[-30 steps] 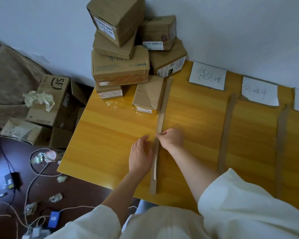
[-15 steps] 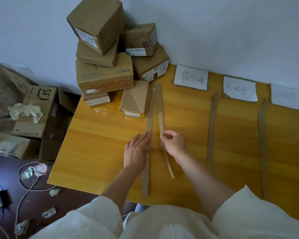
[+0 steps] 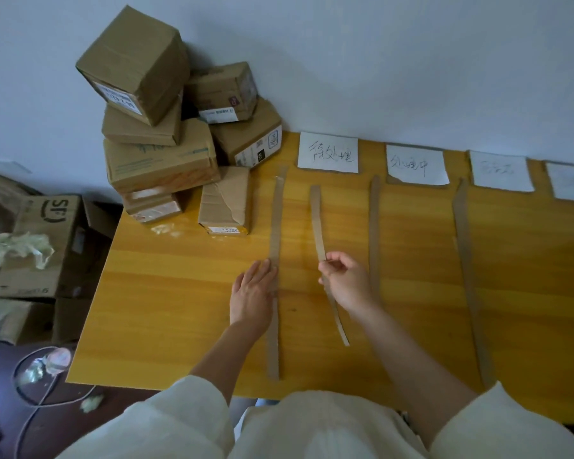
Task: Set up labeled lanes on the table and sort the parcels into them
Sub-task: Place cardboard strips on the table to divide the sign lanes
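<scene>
far-right label (image 3: 572,180) cut off, writing illegible

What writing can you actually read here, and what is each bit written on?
"待处理": first paper label along the wall.
"处理中": second paper label.
"SF": cardboard box on the floor.
Third and fourth paper labels: too faint.
Shipping stickers on the stacked parcels: too small.

Left of the hands, on the floor beside the table: open SF carton (image 3: 52,246) with crumpled pale paper (image 3: 19,248) lying on top. Nearer and lower left, white cable (image 3: 30,402) looped over dark floor (image 3: 10,435), small crumpled scraps (image 3: 92,403) alongside. Beyond the hands, plain white wall (image 3: 378,61).
</scene>
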Available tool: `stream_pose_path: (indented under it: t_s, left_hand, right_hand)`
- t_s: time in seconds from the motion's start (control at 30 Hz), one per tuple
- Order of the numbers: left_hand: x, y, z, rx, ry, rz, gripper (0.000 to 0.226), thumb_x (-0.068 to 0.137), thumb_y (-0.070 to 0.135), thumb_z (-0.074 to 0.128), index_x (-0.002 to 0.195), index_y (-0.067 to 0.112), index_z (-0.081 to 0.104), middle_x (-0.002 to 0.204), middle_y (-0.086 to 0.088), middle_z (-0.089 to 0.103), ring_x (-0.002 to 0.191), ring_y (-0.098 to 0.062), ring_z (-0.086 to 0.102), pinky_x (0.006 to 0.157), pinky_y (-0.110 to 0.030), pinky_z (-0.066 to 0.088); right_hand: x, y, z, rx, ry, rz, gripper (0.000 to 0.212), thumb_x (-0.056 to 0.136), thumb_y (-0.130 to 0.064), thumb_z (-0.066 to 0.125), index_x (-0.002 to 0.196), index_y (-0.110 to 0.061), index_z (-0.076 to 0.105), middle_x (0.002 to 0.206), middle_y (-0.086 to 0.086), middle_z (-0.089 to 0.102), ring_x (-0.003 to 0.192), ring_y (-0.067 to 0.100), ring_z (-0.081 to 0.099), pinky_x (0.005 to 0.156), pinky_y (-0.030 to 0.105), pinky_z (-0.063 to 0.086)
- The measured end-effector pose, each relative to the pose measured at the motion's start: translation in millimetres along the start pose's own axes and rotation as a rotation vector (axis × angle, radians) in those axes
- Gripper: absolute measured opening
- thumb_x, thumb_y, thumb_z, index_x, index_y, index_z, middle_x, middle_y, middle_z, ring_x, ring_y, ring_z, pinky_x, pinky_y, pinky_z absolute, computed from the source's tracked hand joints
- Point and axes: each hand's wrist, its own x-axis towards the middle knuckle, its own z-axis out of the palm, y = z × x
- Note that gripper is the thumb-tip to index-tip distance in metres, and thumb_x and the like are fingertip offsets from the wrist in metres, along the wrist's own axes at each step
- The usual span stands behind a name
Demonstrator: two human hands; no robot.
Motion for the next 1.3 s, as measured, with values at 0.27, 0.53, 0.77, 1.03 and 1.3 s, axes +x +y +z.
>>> stream_pose_path:
  t_s: [0.27,0.53,0.77,1.03,1.3]
  left_hand:
    - [-4.0,11.4,-0.4,-0.076,0.067,-0.025,0.049,0.093,0.01,0.054,0.14,0.024,0.049,0.155,0.004,0.033,0.144,-0.018,0.027,0.114,-0.035,0.027]
    - [-14.7,56.8,6.4,-0.123,0.144,0.048,0.041,0.083,0.006,0.067,0.122,0.019,0.064,0.138,-0.003,0.055,0.13,-0.026,0.047,0.103,-0.042,0.043]
    - [-16.6,136.0,20.5,-0.087,0.1,0.199,0.038,0.086,0.011,0.065,0.122,0.022,0.063,0.137,0.0,0.055,0.131,-0.024,0.046,0.104,-0.04,0.042]
    - [-8.8,225.5,39.8,-0.009,-0.041,0.298,0.044,0.093,0.018,0.053,0.136,0.027,0.049,0.149,0.006,0.04,0.141,-0.018,0.029,0.115,-0.033,0.026]
    - [3.4,305.1,65.9,0.051,-0.205,0.335,0.05,0.097,0.024,0.049,0.144,0.031,0.035,0.155,0.008,0.028,0.144,-0.016,0.021,0.117,-0.034,0.022]
  right_hand:
    - [-9.8,-3.2,-26.4,0.045,0.026,-0.054,0.017,0.097,-0.021,0.059,0.113,-0.022,0.062,0.106,-0.002,0.067,0.078,0.01,0.068,0.077,0.035,0.058]
    - [-18.9,-0.2,-87.0,0.219,0.106,-0.114,0.011,0.096,-0.011,0.057,0.096,-0.022,0.06,0.091,-0.001,0.069,0.072,0.01,0.064,0.065,0.023,0.053]
    - [-17.7,24.2,-175.8,0.366,0.263,-0.095,0.015,0.097,-0.011,0.057,0.11,-0.018,0.059,0.089,-0.001,0.068,0.074,0.012,0.066,0.066,0.022,0.053]
    - [-15.3,59.1,-285.9,0.466,0.442,-0.079,0.017,0.097,-0.01,0.057,0.111,-0.019,0.059,0.089,0.001,0.068,0.072,0.012,0.063,0.065,0.022,0.053]
    - [9.1,111.5,-370.9,0.582,0.514,0.022,0.014,0.097,-0.007,0.057,0.105,-0.017,0.059,0.09,0.002,0.066,0.072,0.015,0.061,0.064,0.026,0.052]
